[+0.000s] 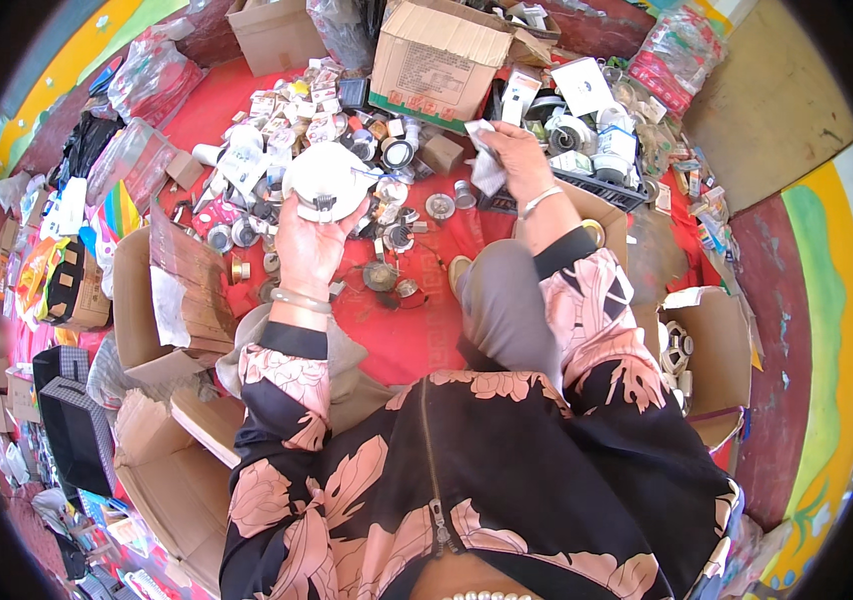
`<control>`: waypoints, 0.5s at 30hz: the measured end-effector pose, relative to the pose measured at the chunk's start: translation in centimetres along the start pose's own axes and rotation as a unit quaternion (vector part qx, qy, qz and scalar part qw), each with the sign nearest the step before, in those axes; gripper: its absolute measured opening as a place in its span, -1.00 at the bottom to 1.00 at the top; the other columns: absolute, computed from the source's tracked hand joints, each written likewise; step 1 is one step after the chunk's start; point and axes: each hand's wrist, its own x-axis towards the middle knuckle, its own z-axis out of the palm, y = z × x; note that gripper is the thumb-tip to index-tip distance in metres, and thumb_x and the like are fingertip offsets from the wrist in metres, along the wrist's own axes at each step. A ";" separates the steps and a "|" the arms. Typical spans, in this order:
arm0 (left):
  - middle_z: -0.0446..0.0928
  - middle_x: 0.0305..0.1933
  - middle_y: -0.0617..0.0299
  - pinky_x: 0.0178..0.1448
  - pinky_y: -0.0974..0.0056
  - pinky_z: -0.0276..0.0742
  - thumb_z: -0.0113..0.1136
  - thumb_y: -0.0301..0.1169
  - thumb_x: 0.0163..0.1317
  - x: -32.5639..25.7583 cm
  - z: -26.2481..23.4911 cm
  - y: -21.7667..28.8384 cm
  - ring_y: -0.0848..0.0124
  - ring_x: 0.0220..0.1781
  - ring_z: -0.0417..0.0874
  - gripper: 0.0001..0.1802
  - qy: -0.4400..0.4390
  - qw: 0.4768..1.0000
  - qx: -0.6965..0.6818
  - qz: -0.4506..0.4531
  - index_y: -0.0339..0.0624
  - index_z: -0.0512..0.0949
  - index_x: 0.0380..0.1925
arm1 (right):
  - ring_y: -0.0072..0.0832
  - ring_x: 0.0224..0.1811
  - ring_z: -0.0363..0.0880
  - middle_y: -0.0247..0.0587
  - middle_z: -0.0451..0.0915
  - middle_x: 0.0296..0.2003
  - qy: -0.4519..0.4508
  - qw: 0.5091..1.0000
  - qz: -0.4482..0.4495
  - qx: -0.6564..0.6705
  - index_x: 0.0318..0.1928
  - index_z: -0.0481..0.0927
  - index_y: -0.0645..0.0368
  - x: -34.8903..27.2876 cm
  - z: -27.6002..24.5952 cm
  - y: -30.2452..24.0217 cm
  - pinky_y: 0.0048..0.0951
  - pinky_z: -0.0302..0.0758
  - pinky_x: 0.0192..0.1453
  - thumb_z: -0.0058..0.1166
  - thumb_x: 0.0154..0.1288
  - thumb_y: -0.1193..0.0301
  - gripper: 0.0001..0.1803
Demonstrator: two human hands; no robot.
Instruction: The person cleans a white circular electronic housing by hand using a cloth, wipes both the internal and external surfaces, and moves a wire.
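Note:
My left hand (309, 248) grips a white round downlight (328, 178) by its near edge, with a small dark spring clip beside the fingers. A crumpled white cloth (488, 172) hangs from the closed fingers of my right hand (525, 160), apart from the downlight. Under and beyond the downlight spreads a heap of loose lamps and lamp parts (292, 112). A small round silver lamp (440, 206) lies on the red sheet (397, 335) between my hands.
A large cardboard box (439, 62) stands beyond the heap. At the right is a black crate (602, 190) of lamps and small boxes. Cardboard boxes flank me: a torn one (192, 285) on the left, one holding white lamps (712, 345) on the right.

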 end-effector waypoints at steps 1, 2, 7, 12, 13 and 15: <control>0.31 0.24 0.04 0.20 -0.21 0.37 -0.27 -0.15 0.35 -0.1 0.3 0.0 0.06 0.26 0.35 -0.48 0.012 1.000 0.017 -0.005 -0.18 0.19 0.22 | -0.59 -0.37 0.55 -0.23 0.64 -0.33 -0.003 0.995 -0.011 -0.095 -0.20 0.61 0.33 0.8 -2.5 -0.1 -0.58 0.46 -0.27 0.21 0.09 0.44 -0.73; 0.33 0.23 0.05 0.19 -0.20 0.38 -0.26 -0.15 0.35 -0.3 0.3 -0.1 0.08 0.25 0.37 -0.49 0.014 1.000 0.015 -0.009 -0.17 0.20 0.22 | -0.60 -0.37 0.54 -0.25 0.64 -0.34 -0.008 0.993 -0.008 -0.118 -0.21 0.62 0.34 0.9 -4.1 -1.1 -0.59 0.45 -0.27 0.24 0.07 0.41 -0.71; 0.31 0.24 0.03 0.20 -0.21 0.36 -0.23 -0.16 0.34 -0.1 0.3 -0.2 0.05 0.26 0.35 -0.48 0.023 0.999 0.019 -0.031 -0.16 0.18 0.24 | -0.49 -0.33 0.58 -0.26 0.65 -0.33 -0.067 0.978 0.002 -0.196 -0.16 0.62 0.22 4.6 -13.0 -4.2 -0.54 0.45 -0.19 0.10 0.15 0.24 -0.66; 0.30 0.25 0.00 0.21 -0.23 0.34 -0.23 -0.17 0.35 -0.2 0.7 -0.5 0.02 0.25 0.36 -0.49 0.012 0.999 0.000 -0.051 -0.17 0.19 0.24 | -0.20 -0.15 0.58 -0.16 0.62 -0.21 0.023 0.756 0.007 -0.654 -0.13 0.63 -0.04 12.2 -20.0 -2.3 -0.32 0.48 -0.06 -0.10 0.19 0.15 -0.66; 0.30 0.25 0.00 0.21 -0.23 0.34 -0.24 -0.17 0.36 -0.2 0.9 -0.6 0.02 0.24 0.37 -0.49 0.007 0.998 -0.004 -0.060 -0.17 0.19 0.24 | -0.18 -0.10 0.57 -0.13 0.61 -0.17 0.049 0.705 -0.043 -0.706 -0.14 0.63 -0.03 14.7 -22.7 -0.8 -0.30 0.46 0.00 -0.09 0.17 0.15 -0.65; 0.31 0.24 0.00 0.19 -0.22 0.37 -0.26 -0.15 0.36 0.4 1.7 -1.0 0.02 0.23 0.39 -0.48 0.024 0.997 0.016 -0.071 -0.17 0.18 0.24 | -0.16 -0.04 0.55 -0.07 0.59 -0.13 0.136 0.649 -0.041 -0.747 -0.16 0.64 0.01 17.8 -26.3 0.6 -0.27 0.43 0.08 -0.08 0.13 0.13 -0.63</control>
